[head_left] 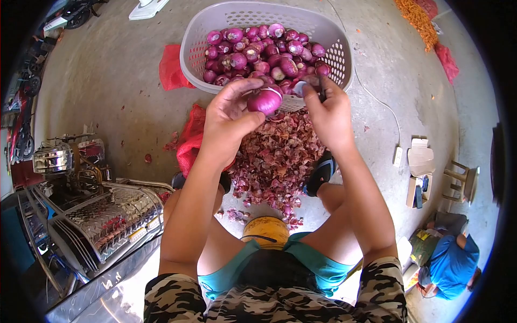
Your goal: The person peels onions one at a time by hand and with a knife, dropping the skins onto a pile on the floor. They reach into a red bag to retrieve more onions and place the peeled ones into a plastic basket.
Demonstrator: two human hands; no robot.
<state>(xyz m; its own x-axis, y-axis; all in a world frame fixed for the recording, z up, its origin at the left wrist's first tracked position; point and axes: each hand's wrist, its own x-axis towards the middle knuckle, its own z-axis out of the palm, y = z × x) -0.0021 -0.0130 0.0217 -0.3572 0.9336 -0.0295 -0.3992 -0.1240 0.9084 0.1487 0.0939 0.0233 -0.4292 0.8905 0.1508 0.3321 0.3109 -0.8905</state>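
My left hand (pixel 229 116) is closed around a peeled red onion (pixel 265 100), purple and glossy with a pale streak on top. To its right, my right hand (pixel 329 110) grips a small knife (pixel 322 90); its dark handle shows between the fingers, and most of the blade is hard to make out. Both hands are over the near rim of a grey plastic basket (pixel 189 46), which holds many peeled red onions (pixel 237 60). Under my forearms, a heap of dry onion skins (pixel 280 156) lies on the floor between my feet.
Red mesh sacks (pixel 191 142) lie left of the skins. A yellow container (pixel 266 231) is between my legs. Metal motorcycle-like parts (pixel 102 210) stand at left. A power strip (pixel 398 156), an open cardboard box (pixel 420 177) and a person in blue (pixel 452 266) are at right.
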